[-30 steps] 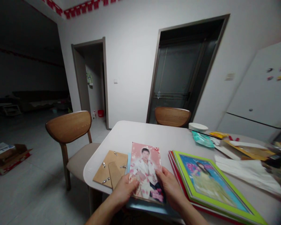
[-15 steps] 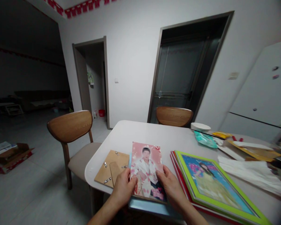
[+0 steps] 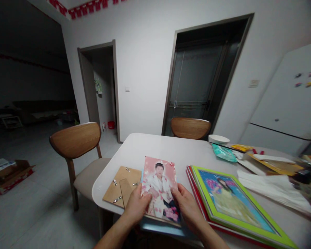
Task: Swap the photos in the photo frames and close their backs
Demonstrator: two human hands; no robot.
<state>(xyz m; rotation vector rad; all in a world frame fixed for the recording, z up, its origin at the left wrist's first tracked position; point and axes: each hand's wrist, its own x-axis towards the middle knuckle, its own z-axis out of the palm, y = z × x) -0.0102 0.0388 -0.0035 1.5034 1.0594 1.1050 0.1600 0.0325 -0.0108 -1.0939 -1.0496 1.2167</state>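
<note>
Between my two hands is a pink photo print (image 3: 160,193) of a person in white clothes, held up by its side edges. My left hand (image 3: 138,204) pinches the left edge, thumb on the front. On the other side, my right hand (image 3: 186,204) grips the right edge with its thumb on the picture. Under the photo lies a light blue picture frame (image 3: 158,226), mostly hidden. A brown frame backboard (image 3: 121,188) with metal clips and a stand leg lies to the left. Right of my hands, a green picture frame (image 3: 238,204) rests on a red picture frame (image 3: 194,188).
The white table (image 3: 155,145) carries a white bowl (image 3: 219,139), a teal packet (image 3: 224,153), white paper (image 3: 272,186) and yellow envelopes (image 3: 277,162) on its right side. One wooden chair (image 3: 77,141) stands at the left, another chair (image 3: 190,128) behind the table.
The view has shifted slightly, so the scene sits a little further left. Both hands keep hold of the photo, which tilts slightly differently.
</note>
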